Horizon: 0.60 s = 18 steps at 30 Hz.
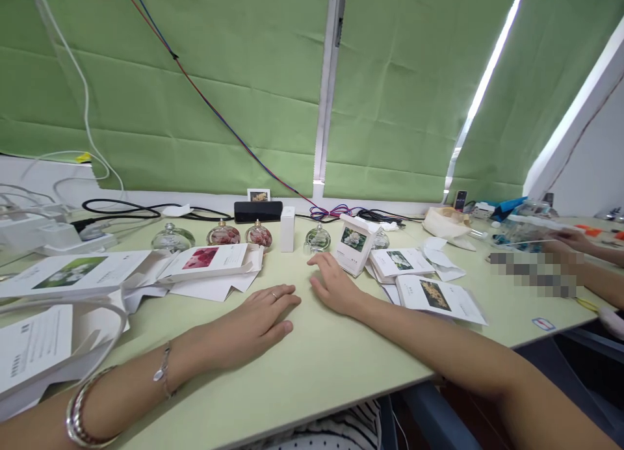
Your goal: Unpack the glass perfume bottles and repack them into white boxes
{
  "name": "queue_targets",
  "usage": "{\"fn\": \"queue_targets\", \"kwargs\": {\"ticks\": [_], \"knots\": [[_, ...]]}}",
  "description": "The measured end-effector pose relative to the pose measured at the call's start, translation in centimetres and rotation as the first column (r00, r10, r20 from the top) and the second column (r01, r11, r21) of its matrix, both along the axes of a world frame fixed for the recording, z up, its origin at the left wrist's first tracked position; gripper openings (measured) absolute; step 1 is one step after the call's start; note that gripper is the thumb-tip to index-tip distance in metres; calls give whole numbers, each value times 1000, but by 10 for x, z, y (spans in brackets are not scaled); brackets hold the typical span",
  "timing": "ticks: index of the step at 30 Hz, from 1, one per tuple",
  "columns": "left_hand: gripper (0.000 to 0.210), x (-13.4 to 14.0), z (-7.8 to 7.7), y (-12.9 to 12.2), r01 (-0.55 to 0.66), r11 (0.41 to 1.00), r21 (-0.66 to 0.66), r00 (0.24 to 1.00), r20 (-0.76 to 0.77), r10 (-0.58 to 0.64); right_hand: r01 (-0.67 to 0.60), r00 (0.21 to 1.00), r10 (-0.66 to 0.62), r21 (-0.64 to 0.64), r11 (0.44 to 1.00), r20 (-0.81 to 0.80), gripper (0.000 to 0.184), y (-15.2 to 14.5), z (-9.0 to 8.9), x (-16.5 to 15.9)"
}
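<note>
My left hand (266, 317) lies palm down on the table, fingers stretched out and holding nothing. My right hand (336, 284) rests on the table to its right, thumb and fingers apart with nothing between them. Just beyond its fingertips stands a round glass bottle (318, 237) with white flowers inside; I cannot tell whether they touch. An opened white box (355, 245) with a flower picture stands upright and slightly tilted beside my right hand. A slim white box (287, 229) stands beyond the gap between my hands. Two bottles with reddish flowers (223, 234) sit to its left.
Opened flower-picture cartons (209, 261) lie at left, and more flat cartons (441, 298) lie right, by my forearm. A dark phone (258, 211) leans at the back near black cables (131, 208). At far right are another person's hands (565, 242).
</note>
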<state>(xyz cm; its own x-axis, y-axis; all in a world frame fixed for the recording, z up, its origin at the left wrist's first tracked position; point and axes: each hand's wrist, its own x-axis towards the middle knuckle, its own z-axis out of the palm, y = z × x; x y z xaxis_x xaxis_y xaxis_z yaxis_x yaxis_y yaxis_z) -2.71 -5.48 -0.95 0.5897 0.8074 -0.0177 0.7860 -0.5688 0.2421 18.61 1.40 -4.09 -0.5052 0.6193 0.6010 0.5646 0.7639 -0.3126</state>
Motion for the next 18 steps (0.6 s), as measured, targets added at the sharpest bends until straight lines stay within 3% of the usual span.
{"fn": "queue_targets", "kwargs": {"ticks": [4,8,12,18], "knots": [[52,1,1,-1,-2,1000,-4,1000,-13,2,231,972,-226,69,971,-67,47,28,-9,-15],[53,2,2,-2,1,1000,-15,1000,-23,-1,382,923,-371,125,916,-105,60,50,-11,-31],[53,0,0,-1,7,1000,-1,1000,-13,-7,424,904,-410,136,895,-120,60,54,-12,-35],[52,-2,-5,2,24,1000,20,1000,14,-25,367,930,-358,194,910,-81,57,48,-10,-29]]}}
